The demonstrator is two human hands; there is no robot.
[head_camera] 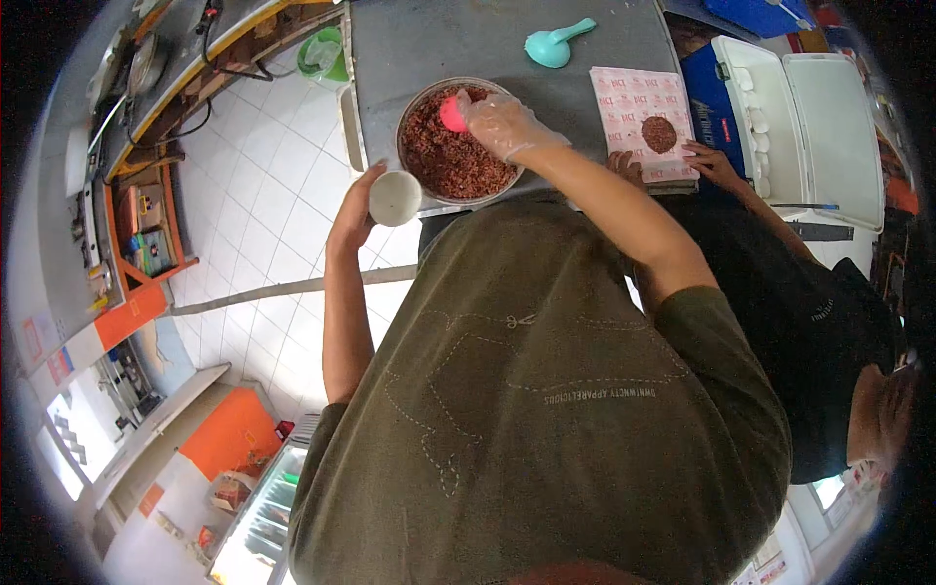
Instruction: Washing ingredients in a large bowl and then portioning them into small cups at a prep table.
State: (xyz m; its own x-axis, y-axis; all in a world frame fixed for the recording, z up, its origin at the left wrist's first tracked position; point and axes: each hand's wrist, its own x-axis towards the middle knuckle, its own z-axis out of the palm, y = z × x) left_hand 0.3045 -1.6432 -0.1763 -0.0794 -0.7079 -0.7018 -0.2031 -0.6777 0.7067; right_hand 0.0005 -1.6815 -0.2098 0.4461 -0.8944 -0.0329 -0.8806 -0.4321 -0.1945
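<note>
A metal pot point(404, 150) of reddish-brown cooked rice point(468, 172) stands at the table's near edge. My right hand point(504, 124), in a transparent plastic glove, grips a pink scoop point(453, 115) that rests against the rice on the pot's far side. My left hand point(357, 208) is bare and holds a small white bowl point(395, 199) just left of the pot, its pale inside facing up. On a stack of printed wrapping paper point(610, 95) to the right lies a round, flat mound of the same rice point(659, 134).
A co-worker's hands point(713, 164) touch the paper stack's near edge. A turquoise rice paddle point(550, 48) lies farther back on the grey table point(453, 36). At right stands an opened cooler box point(790, 139) with white items along its side; a green bucket point(333, 58) sits at left.
</note>
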